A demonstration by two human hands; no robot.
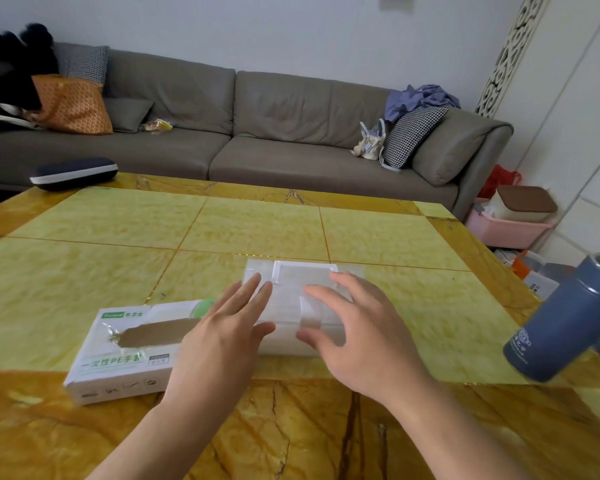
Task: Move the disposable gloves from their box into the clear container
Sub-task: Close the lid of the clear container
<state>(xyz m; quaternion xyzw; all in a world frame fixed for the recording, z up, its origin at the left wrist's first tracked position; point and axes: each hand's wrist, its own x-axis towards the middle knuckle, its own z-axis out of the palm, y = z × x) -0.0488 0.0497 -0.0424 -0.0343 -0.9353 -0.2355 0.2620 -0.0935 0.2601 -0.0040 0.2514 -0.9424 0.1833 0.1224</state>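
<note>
Both hands reach over the clear rectangular plastic container (302, 306) on the yellow marble bench (118, 258); left hand (222, 327) and right hand (357, 323) spread, each grip holding nothing; white cardboard glove box (125, 351) just left, torn open; judged best: steady the container first.

Your left hand (222, 327) and right hand (357, 327) sit over the clear container (291, 306), which lies mid-tabletop (257, 226). Just beside it on your left, the glove box (125, 351) blocks a low sideways pass; your left hand overlaps its near corner. To your right, the blue flask (565, 320) stands well apart at the tabletop edge. Beyond the container you have open tabletop up to the dark case (73, 173) at the far left corner. The near strip in front of you lies open too.
</note>
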